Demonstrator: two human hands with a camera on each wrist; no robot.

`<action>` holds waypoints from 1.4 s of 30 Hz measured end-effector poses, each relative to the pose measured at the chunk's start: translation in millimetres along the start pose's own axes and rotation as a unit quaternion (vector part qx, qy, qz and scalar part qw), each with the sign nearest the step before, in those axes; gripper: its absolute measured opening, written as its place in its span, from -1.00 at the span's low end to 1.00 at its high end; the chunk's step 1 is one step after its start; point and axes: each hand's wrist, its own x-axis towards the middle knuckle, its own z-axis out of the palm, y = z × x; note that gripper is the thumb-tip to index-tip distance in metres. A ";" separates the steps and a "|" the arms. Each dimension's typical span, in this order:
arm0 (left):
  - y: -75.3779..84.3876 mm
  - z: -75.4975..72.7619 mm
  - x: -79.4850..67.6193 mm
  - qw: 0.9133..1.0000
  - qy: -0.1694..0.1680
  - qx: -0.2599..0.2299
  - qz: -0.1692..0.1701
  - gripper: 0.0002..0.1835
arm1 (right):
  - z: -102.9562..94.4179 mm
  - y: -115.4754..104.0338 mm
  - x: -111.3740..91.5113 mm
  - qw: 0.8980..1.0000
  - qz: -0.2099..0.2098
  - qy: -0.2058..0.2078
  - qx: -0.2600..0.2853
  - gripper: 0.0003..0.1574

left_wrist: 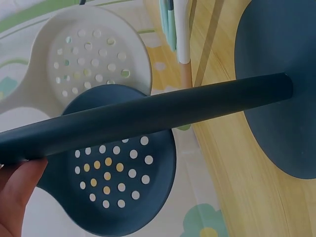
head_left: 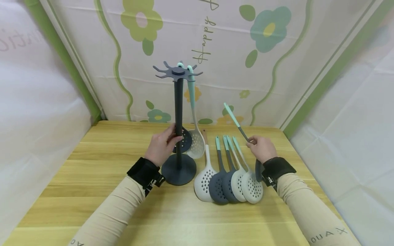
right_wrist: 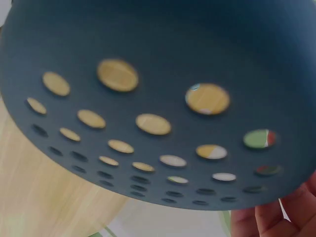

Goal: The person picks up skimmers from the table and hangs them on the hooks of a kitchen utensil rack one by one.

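A dark utensil stand (head_left: 178,109) with a round base and a star of hooks on top stands upright on the table. My left hand (head_left: 161,145) grips its pole partway down. Two skimmers hang from the hooks: a pale one (head_left: 196,145) with a mint handle and, behind the pole, a dark one (left_wrist: 118,177). In my right hand (head_left: 263,148) is another dark skimmer (right_wrist: 158,29), pinched at its shaft, its mint handle tip pointing up and left. The perforated head of that skimmer fills the right wrist view; in the head view my wrist mostly hides it.
Right of the stand several skimmers lie in an overlapping row: a white one (head_left: 204,182) with a brown handle end, a dark one (head_left: 218,188), another dark one and two pale ones (head_left: 252,188). Patterned cloth (head_left: 215,68) hangs behind the wooden table (head_left: 92,191) and at both sides.
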 end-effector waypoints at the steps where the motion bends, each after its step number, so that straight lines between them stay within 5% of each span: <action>1: 0.6 0.3 0.0 1.000 0.002 0.000 -0.002 -0.60 | -0.4 -0.7 -0.2 1.000 -0.001 0.003 0.001 -0.59; 20: 6.1 5.0 1.3 0.999 0.016 0.025 -0.026 -0.61 | -15.0 -17.9 0.7 0.997 -0.029 0.066 0.038 -0.58; 29: 5.3 7.2 1.2 0.999 0.030 0.031 -0.010 -0.62 | -16.9 -34.8 -3.4 0.992 -0.059 0.098 0.059 -0.61; 42: 4.8 4.9 -1.0 0.999 -0.040 -0.005 -0.034 -0.63 | -18.6 -53.8 -7.7 0.987 -0.079 0.104 0.094 -0.63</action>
